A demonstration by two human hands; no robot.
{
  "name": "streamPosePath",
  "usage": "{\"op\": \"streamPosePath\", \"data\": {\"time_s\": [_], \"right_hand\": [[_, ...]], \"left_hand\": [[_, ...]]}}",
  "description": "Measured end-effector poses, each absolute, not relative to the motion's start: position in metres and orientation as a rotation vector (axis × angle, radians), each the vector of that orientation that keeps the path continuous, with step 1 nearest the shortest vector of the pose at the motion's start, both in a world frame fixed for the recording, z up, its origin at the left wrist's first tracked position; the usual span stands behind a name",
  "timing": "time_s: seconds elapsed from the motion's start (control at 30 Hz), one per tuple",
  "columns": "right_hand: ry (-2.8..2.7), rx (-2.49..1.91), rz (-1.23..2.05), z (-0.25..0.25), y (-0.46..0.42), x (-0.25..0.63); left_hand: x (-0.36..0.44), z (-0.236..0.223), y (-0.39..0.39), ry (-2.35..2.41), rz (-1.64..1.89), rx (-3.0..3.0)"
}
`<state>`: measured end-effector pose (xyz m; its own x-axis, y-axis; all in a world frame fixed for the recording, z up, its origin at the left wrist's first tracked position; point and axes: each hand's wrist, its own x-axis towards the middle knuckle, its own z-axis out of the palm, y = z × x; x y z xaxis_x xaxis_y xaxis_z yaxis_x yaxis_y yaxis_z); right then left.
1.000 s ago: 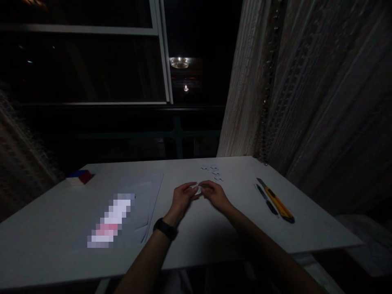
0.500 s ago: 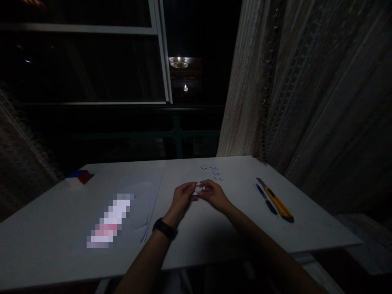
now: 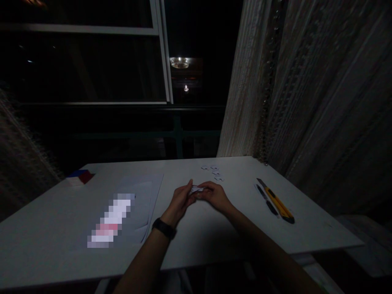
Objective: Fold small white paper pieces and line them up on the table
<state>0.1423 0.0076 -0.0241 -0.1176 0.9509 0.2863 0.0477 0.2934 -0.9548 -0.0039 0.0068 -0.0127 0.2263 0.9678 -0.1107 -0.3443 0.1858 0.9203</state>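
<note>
Over the middle of a white table, my left hand and my right hand meet fingertip to fingertip. Both pinch one small white piece of paper between them. The left hand is turned on edge with its fingers pointing away from me. A dark watch sits on my left wrist. Several small white paper bits lie just beyond my hands.
A yellow utility knife and a dark pen lie to the right. White sheets lie to the left, and a red and blue block sits at the far left corner. A curtain hangs behind the table's right side.
My left hand has rolled onto its edge with fingers raised, and the small paper piece has turned between both hands. Nothing else has moved.
</note>
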Motion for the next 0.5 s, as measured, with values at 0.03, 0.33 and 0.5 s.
{"op": "streamPosePath", "data": {"time_s": [0.03, 0.33, 0.5], "right_hand": [[-1.462, -0.997, 1.014, -0.0240, 0.0078, 0.1425], [-1.459, -0.965, 1.001, -0.0262, 0.0110, 0.1461], [-1.462, -0.956, 1.005, -0.0297, 0.0140, 0.1475]], "left_hand": [[-0.0040, -0.0117, 0.0065, 0.862, 1.099, 0.908], [-0.0031, -0.0159, 0.0089, 0.831, 1.179, 0.918], [-0.0025, -0.0158, 0.0071, 0.838, 1.146, 0.981]]}}
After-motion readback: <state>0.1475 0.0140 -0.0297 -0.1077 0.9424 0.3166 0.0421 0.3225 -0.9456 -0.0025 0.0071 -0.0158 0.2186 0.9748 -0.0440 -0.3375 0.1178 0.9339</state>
